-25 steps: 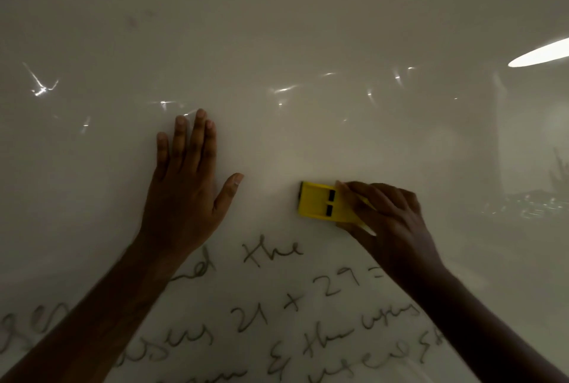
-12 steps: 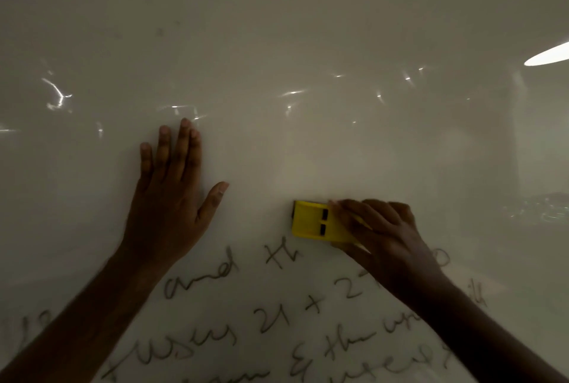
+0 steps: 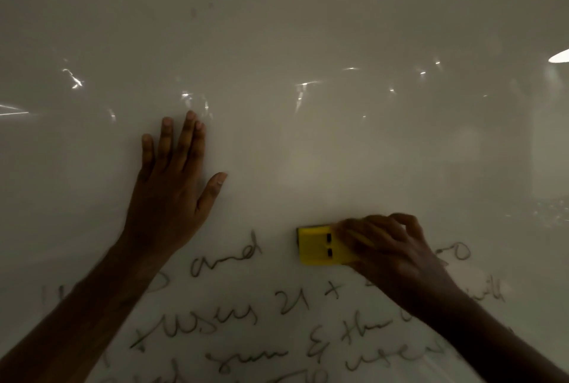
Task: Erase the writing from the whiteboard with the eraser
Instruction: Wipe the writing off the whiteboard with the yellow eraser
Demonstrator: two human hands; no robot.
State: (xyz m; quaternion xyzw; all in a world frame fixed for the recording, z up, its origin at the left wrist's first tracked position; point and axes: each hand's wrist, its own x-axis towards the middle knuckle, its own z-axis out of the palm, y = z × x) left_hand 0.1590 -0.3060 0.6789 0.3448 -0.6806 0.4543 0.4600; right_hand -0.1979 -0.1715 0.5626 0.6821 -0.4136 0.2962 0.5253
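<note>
Our flat left hand braces the glossy whiteboard, its top clean, while our right hand grips the yellow block eraser toward five o'clock, above several unerased lines of handwriting.

The scene is dimly lit. A bright white elongated light reflection is seen at the far right edge — cut off by the frame. Small white glints are scattered across the middle, and a thin white light streak is caught at the left edge.
</note>
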